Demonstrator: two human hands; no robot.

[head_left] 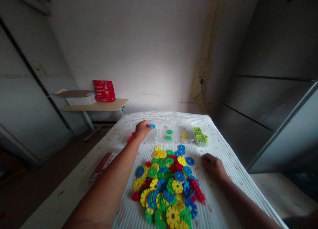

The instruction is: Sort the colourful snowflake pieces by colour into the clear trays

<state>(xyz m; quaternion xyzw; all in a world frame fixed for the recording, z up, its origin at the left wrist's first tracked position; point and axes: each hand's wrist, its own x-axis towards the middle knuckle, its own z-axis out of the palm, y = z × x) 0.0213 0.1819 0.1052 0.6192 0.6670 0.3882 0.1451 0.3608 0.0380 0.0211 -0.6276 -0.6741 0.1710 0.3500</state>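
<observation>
Discs (162, 186) lie heaped beside right hand (214, 166), grip unclear; left hand (144, 127) pinches blue piece (150, 125) near transparent tray (164, 135).

A blue notched plastic piece (152, 126) shows at the fingertips of the left hand (143, 129), one disc or two being hard to tell. Nearer, a loose heap of notched discs (177, 186), blue, yellow, green and red, lies overlapping at mixed tilts on the bench (231, 159). Beyond it sit two green discs (169, 132), two yellow discs (184, 134), red pieces (131, 137) and a clear tray's light-green cluster (200, 134).
</observation>
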